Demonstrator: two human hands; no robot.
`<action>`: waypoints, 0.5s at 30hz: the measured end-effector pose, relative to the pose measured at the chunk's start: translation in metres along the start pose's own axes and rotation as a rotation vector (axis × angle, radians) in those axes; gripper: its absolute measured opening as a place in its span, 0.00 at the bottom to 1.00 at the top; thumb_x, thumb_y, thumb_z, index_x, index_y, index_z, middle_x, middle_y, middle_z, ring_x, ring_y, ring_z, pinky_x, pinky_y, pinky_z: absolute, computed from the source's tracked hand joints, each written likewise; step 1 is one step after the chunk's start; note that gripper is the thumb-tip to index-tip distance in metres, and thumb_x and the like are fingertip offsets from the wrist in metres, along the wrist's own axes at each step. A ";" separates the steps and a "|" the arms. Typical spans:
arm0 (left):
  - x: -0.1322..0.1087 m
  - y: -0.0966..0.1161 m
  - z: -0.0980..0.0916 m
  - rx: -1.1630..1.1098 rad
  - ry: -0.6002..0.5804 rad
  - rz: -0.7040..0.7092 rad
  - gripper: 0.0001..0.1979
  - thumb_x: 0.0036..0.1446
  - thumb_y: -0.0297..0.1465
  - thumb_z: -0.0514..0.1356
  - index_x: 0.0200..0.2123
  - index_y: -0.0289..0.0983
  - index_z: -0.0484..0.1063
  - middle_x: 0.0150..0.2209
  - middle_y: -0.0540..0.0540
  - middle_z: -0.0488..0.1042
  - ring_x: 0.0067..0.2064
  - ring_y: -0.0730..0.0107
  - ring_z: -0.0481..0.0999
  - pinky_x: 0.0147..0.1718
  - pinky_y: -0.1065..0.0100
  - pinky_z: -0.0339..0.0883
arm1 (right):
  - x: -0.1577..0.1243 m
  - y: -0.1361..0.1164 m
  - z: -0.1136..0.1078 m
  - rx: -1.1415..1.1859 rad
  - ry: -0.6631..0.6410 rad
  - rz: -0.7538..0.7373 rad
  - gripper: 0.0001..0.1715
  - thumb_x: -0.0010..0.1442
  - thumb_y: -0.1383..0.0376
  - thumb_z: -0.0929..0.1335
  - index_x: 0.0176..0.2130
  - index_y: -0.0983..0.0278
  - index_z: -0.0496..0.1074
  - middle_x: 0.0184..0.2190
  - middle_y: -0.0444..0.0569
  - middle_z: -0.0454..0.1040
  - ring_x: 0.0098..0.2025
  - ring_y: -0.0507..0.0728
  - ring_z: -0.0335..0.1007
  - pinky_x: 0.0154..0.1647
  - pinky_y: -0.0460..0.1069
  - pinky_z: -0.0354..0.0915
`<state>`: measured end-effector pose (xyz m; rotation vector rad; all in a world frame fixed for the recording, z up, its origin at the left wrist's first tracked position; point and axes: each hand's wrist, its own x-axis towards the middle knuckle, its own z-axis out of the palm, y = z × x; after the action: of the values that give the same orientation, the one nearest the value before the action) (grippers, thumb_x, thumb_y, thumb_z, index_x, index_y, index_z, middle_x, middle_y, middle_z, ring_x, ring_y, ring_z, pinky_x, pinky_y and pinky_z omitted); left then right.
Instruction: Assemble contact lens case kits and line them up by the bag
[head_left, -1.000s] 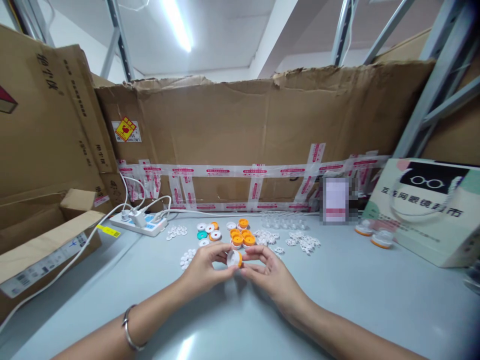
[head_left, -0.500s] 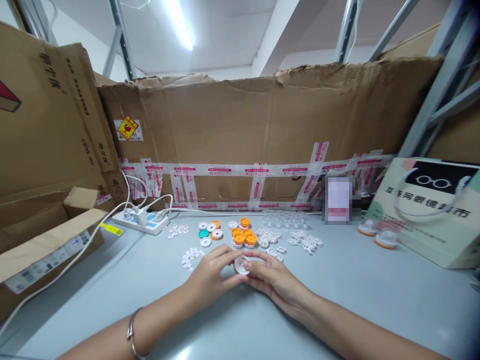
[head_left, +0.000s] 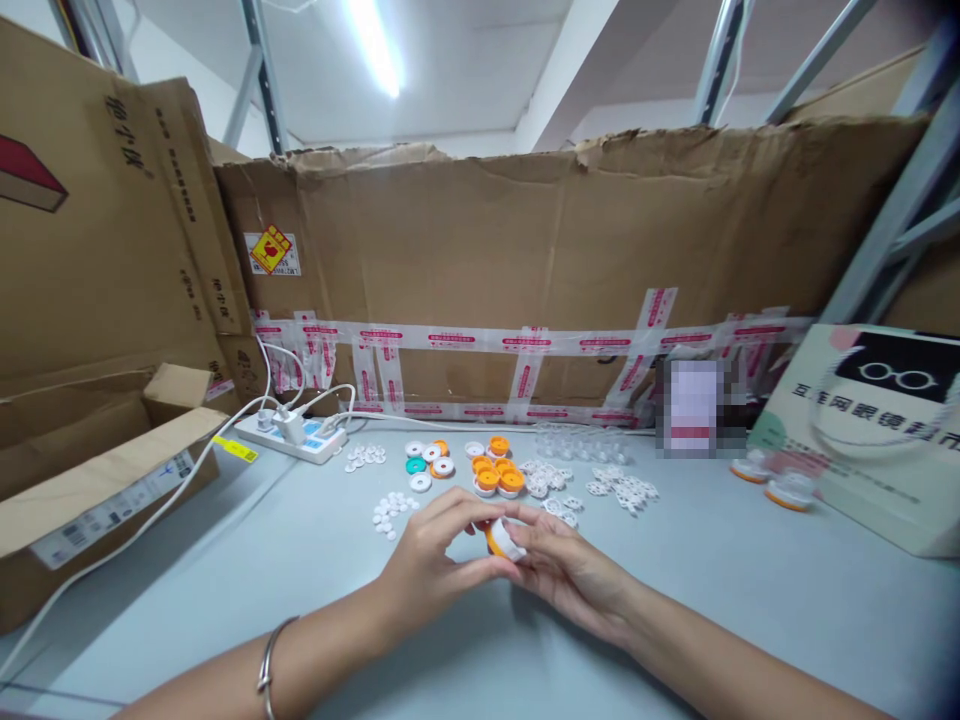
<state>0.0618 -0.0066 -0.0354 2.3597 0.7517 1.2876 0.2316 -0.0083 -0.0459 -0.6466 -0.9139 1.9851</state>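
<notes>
Both hands meet over the grey table (head_left: 705, 600) and pinch one small round orange-and-white cap (head_left: 501, 538) between their fingertips. My left hand (head_left: 435, 562) grips it from the left, thumb underneath. From the right, my right hand (head_left: 571, 572) closes its fingers on the same cap. A silver bracelet (head_left: 268, 655) circles my left wrist. Just behind the hands lies a cluster of orange caps (head_left: 496, 474), with white and teal caps (head_left: 424, 462) to its left.
Small white discs (head_left: 391, 512) and white perforated pieces (head_left: 619, 487) lie scattered nearby. A power strip (head_left: 294, 436) with cables sits back left, beside an open cardboard box (head_left: 90, 490). A taped cardboard wall (head_left: 525, 280) closes the back. A printed paper bag (head_left: 877, 420) stands right, two caps (head_left: 772, 482) before it.
The cap has turned in my fingers: its white face showed half a second ago, now its orange side shows with it tilted. The hands shifted slightly right.
</notes>
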 end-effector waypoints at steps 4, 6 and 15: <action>0.000 0.000 -0.001 0.019 0.004 0.012 0.17 0.47 0.33 0.65 0.42 0.35 0.71 0.32 0.45 0.73 0.33 0.69 0.71 0.33 0.70 0.66 | 0.001 0.000 0.000 -0.022 -0.037 -0.010 0.10 0.49 0.66 0.72 0.34 0.66 0.72 0.32 0.46 0.75 0.30 0.46 0.70 0.33 0.40 0.66; 0.000 0.000 -0.002 0.026 0.001 0.000 0.16 0.48 0.33 0.64 0.42 0.35 0.71 0.32 0.45 0.73 0.33 0.69 0.71 0.33 0.69 0.66 | 0.000 0.000 0.001 -0.039 -0.032 -0.019 0.11 0.49 0.64 0.72 0.34 0.65 0.72 0.33 0.46 0.75 0.30 0.47 0.70 0.34 0.40 0.66; 0.006 -0.006 -0.007 -0.040 -0.084 -0.148 0.15 0.47 0.33 0.64 0.40 0.35 0.72 0.34 0.44 0.74 0.35 0.68 0.72 0.36 0.68 0.66 | -0.001 -0.004 0.002 -0.184 0.045 -0.074 0.24 0.38 0.64 0.76 0.37 0.66 0.72 0.34 0.49 0.76 0.38 0.54 0.72 0.45 0.48 0.63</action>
<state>0.0568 0.0016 -0.0311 2.2643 0.8495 1.1254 0.2329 -0.0087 -0.0416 -0.7466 -1.0864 1.8282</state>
